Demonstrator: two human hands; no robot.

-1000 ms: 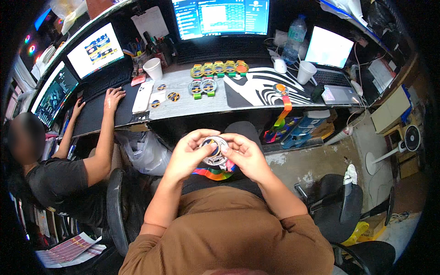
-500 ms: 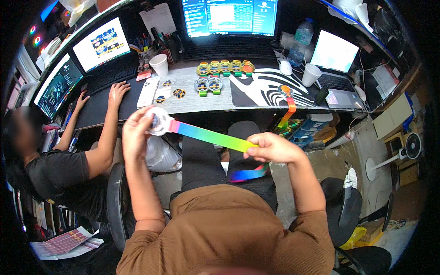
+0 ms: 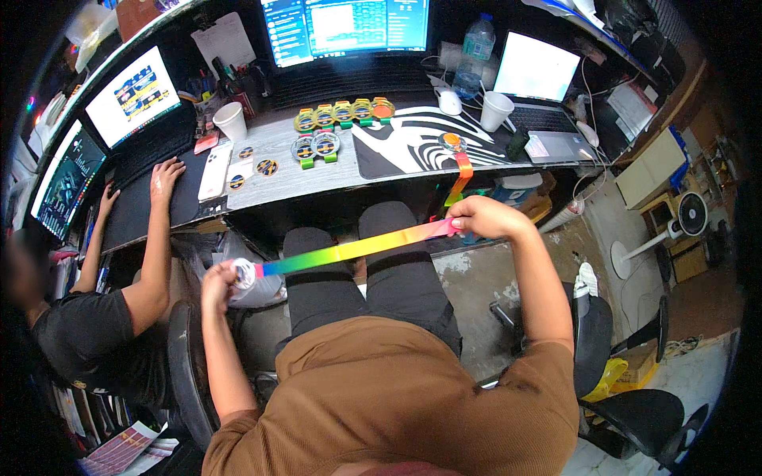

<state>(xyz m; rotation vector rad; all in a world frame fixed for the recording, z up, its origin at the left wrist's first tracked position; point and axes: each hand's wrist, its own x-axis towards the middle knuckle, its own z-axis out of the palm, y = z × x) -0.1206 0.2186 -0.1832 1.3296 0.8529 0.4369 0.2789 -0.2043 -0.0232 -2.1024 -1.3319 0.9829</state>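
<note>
Head view. The left hand is closed around a round, silver-toned medal, held low at the person's left side, beside the left knee. The right hand is closed in a pinch on the far end of the rainbow ribbon, held higher and to the right, below the desk edge.

The rainbow ribbon is a flat, narrow fabric band, pulled taut in a straight line between the two hands and crossing above both knees. Its colour grades from blue-green at the medal end through yellow and orange to pink-violet at the right hand. The surface looks smooth with a slight sheen. The medal's face detail is too small to tell.

On the desk, a row of similar round medals with gold-toned rims lies near the monitors; two silver-toned ones lie just in front of them. Another medal with an orange ribbon hangs over the desk edge on a black-and-white striped mat. Two white paper cups stand upright, well apart. A white phone lies flat near the left.

A co-worker's hand rests on a dark keyboard at the left.
</note>
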